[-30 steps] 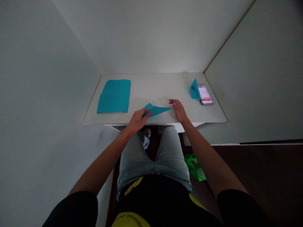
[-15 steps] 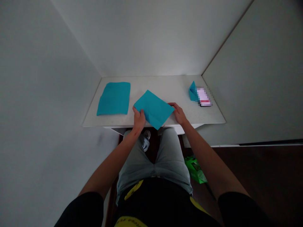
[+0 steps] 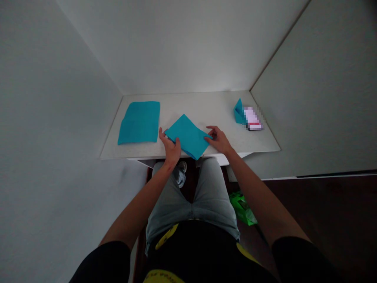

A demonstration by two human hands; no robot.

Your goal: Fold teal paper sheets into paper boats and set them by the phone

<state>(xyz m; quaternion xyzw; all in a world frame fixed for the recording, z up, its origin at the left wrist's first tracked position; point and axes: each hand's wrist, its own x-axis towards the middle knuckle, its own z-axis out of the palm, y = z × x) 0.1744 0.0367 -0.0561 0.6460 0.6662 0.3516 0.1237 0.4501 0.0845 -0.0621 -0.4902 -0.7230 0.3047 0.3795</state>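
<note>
- what do we have in hand?
- our left hand [image 3: 171,146] grips the teal sheet [image 3: 187,136] on the white counter [image 3: 203,110]; our right hand [image 3: 219,140] touches its corner, fingers loosely curled.
- and the green plastic bag [image 3: 242,209]?
- below us; we cannot tell what's inside.

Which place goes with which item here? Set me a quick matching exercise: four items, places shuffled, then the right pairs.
Items:
1. left hand
2. flat teal sheet
3. small folded teal piece
4. green bag

Places:
A. on the dark floor below the counter
B. far right end of the white counter
C. left end of the counter
D. on the left edge of the teal sheet mid-counter

Pairs: 1-D, 2-C, 3-B, 4-A
</note>
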